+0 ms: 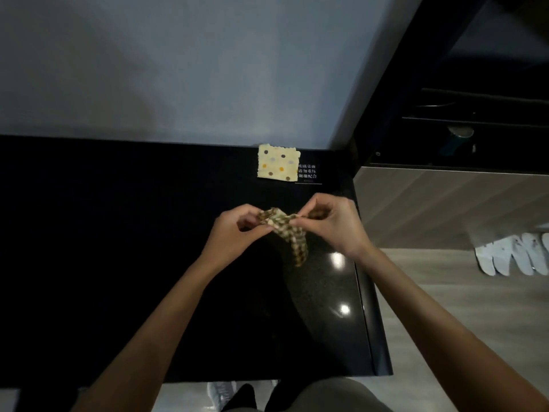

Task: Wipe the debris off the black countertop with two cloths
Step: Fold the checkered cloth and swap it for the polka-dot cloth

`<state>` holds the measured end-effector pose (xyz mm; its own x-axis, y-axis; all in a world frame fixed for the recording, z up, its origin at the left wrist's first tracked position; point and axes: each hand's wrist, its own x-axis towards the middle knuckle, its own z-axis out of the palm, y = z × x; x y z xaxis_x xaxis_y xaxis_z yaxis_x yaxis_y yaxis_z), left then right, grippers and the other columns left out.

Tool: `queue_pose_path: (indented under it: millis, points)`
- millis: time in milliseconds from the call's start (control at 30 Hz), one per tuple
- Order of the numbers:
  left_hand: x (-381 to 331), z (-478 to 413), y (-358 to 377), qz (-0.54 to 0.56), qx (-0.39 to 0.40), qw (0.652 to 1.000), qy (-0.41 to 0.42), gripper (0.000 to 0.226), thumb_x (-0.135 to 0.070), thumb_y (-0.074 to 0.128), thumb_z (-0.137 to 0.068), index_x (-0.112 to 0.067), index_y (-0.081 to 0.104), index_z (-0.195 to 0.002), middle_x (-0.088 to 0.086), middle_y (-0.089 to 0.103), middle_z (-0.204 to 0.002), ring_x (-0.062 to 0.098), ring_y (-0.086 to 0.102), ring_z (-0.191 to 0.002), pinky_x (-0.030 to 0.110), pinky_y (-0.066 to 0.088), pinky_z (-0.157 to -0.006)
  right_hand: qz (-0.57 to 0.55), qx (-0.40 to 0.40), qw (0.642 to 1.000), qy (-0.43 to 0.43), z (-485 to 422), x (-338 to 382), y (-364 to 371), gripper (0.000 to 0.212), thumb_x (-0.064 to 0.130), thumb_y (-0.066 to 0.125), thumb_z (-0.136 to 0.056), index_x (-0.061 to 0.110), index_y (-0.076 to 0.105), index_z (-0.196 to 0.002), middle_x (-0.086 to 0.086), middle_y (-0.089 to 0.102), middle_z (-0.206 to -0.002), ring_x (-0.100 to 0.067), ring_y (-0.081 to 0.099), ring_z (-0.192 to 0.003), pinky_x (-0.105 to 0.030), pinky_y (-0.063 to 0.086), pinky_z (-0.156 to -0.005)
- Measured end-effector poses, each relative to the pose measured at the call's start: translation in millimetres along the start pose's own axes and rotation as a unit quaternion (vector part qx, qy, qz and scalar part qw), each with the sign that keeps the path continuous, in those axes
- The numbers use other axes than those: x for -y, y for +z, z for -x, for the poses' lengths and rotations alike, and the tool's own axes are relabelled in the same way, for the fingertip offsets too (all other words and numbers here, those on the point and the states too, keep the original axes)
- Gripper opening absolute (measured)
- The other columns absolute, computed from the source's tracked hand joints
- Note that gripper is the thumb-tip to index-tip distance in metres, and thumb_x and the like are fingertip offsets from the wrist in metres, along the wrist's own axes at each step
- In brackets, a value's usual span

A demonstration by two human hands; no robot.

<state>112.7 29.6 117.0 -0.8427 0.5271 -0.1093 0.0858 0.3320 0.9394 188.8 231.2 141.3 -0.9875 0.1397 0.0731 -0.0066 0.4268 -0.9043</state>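
with the left grip (237,230) and right grip (329,221) both pinching the bunched checked cloth (289,236) just above the black bench (118,233), best spread it flat before wiping, the dotted cloth (277,165) lying flat near the wall.

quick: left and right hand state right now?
Left hand: pinching the checked cloth at its left end.
Right hand: pinching the same cloth's right end.

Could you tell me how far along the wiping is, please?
Done: cannot tell; no debris shows on the dark countertop. In hand: left hand and right hand pinch the bunched checked cloth above it. Left: wiping, and the yellow dotted cloth lying flat at the back.
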Motion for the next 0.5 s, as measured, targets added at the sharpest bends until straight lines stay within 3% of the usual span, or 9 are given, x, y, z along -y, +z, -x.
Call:
queue_pose_path:
  millis: [133,200,267,367,433,500]
  points:
    - [7,28,-45,-0.096,-0.064,0.993,0.007,0.011,-0.019,0.073,-0.080,-0.028,0.067,-0.084,-0.014,0.068,-0.081,-0.006,0.062,-0.076,0.001,0.041,-0.069,0.108,-0.092,0.989,-0.049,7,34,7,0.009,0.016,0.075,-0.082,0.014,0.070,-0.090,0.004,0.069,-0.091,-0.011,0.066,-0.085,-0.017,0.052,-0.075]
    - [14,41,-67,-0.139,-0.084,0.987,-0.001,0.009,-0.020,0.070,-0.082,-0.026,0.067,-0.089,-0.013,0.066,-0.088,-0.003,0.060,-0.080,0.006,0.045,-0.072,0.159,-0.126,0.977,-0.062,9,52,11,0.013,0.019,0.071,-0.085,0.015,0.071,-0.097,0.007,0.065,-0.094,-0.011,0.062,-0.090,-0.008,0.045,-0.077]
    - [17,49,-84,-0.175,-0.086,0.981,0.016,0.016,-0.019,0.066,-0.085,-0.030,0.064,-0.096,-0.011,0.061,-0.100,0.000,0.057,-0.088,0.015,0.046,-0.082,0.205,-0.101,0.968,-0.101,11,71,18,0.014,0.020,0.067,-0.088,0.014,0.071,-0.099,0.008,0.063,-0.095,-0.011,0.060,-0.091,-0.009,0.044,-0.077]
    - [2,55,-97,-0.159,-0.042,0.983,0.079,0.045,-0.021,0.070,-0.082,-0.034,0.054,-0.121,-0.010,0.048,-0.131,0.007,0.044,-0.121,0.034,0.039,-0.104,0.226,-0.036,0.959,-0.169,12,103,33,0.011,0.019,0.061,-0.093,0.014,0.067,-0.099,0.007,0.062,-0.096,-0.009,0.059,-0.089,-0.019,0.047,-0.076]
    - [-18,58,-101,-0.089,0.030,0.991,0.097,0.072,-0.023,0.076,-0.076,-0.042,0.039,-0.135,-0.015,0.032,-0.148,0.006,0.027,-0.137,0.036,0.027,-0.111,0.234,-0.018,0.950,-0.204,10,122,41,0.009,0.019,0.058,-0.096,0.014,0.065,-0.099,0.011,0.059,-0.095,-0.006,0.058,-0.089,-0.021,0.046,-0.078]
    - [-32,61,-102,-0.068,0.092,0.986,0.124,0.074,-0.028,0.077,-0.074,-0.043,0.038,-0.136,-0.021,0.026,-0.151,0.006,0.017,-0.142,0.035,0.018,-0.113,0.225,-0.010,0.948,-0.223,10,138,46,0.009,0.018,0.058,-0.096,0.013,0.065,-0.099,0.010,0.060,-0.094,-0.003,0.058,-0.088,-0.021,0.045,-0.078]
